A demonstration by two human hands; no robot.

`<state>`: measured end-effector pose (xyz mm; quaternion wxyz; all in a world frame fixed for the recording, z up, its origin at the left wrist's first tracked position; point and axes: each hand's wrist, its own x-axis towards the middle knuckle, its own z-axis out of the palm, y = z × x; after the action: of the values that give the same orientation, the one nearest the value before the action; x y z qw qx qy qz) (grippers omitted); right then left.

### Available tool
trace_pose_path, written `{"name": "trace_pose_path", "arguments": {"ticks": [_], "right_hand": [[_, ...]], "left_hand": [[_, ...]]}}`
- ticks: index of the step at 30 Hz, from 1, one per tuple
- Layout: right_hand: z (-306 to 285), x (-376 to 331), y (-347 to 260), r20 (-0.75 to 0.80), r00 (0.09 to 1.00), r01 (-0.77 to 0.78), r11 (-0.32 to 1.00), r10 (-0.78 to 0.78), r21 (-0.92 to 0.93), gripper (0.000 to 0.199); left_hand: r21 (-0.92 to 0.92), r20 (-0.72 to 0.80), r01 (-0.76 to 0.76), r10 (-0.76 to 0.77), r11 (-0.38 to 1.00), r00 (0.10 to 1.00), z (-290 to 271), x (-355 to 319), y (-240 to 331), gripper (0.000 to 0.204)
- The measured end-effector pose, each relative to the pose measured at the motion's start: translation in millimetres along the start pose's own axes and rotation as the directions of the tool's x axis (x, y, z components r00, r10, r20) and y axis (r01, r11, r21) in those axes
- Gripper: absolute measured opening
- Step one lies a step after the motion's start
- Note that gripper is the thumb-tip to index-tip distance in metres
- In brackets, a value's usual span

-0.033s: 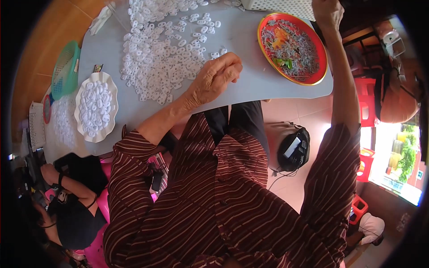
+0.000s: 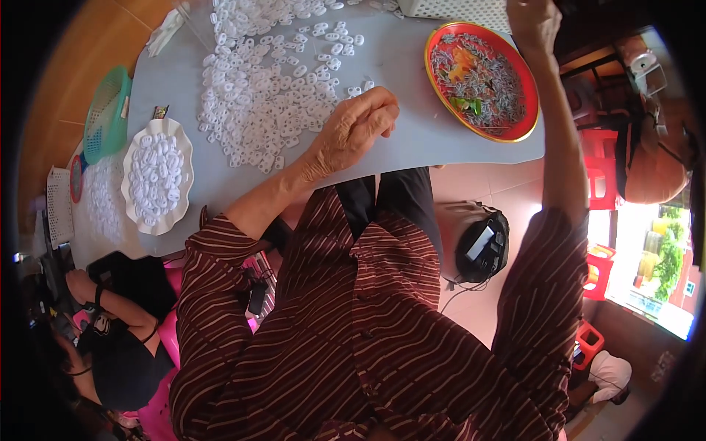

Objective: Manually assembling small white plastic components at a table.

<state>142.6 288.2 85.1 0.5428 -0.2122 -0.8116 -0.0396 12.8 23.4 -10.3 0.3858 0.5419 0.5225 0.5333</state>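
Observation:
My left hand [image 2: 359,123] is closed, its curled fingers above the near part of the grey table. Whatever is inside it, if anything, stays hidden. Just left of it spreads a heap of small white plastic pieces [image 2: 257,95], each with two holes. My right hand [image 2: 535,28] reaches to the top right edge of the picture, beside a white perforated basket [image 2: 460,10]. Its fingers are mostly cut off there, so its grip does not show. Below that hand, a red round tray [image 2: 531,103] with a gold rim holds many small grey metal pins [image 2: 500,84].
On the table's left stand a scalloped white dish [image 2: 185,192] of white pieces and a green basket [image 2: 103,110]. A person [image 2: 121,338] sits at lower left. A black bag [image 2: 482,246] lies on the floor, with red stools [image 2: 599,169] at right.
My right hand and forearm have shifted slightly left and up, toward the picture's top edge. My left hand stays in place.

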Motion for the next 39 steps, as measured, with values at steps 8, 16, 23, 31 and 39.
{"name": "trace_pose_path", "arguments": {"ticks": [8,16,23,31,39], "right_hand": [[79.9,-64.5,-100.0,0.622,0.741,-0.077,0.888,-0.254,0.454,0.013],[102.1,-75.6,-97.4,0.700,0.631,0.013,0.907,-0.334,0.422,0.014],[64.4,-70.8,-103.4,0.715,0.690,-0.305,0.852,-0.111,0.426,0.016],[22.3,-78.6,-116.0,0.782,0.624,-0.505,0.761,-0.005,0.408,0.019],[8.9,-77.8,-117.9,0.807,0.591,-0.524,0.759,-0.002,0.386,0.018]], "left_hand": [[-0.048,-0.038,0.071,-0.072,0.996,0.997,-3.1,-3.4,3.8,0.034],[-0.110,-0.059,0.088,-0.095,0.990,0.994,-3.3,-2.9,4.1,0.035],[-0.115,-0.215,-0.026,0.001,0.993,0.977,-10.0,1.6,-3.6,0.027],[0.047,-0.388,-0.026,0.042,0.999,0.921,-21.4,9.3,-1.7,0.016],[0.080,-0.331,-0.007,0.033,0.997,0.943,-20.6,10.4,-0.6,0.017]]}}
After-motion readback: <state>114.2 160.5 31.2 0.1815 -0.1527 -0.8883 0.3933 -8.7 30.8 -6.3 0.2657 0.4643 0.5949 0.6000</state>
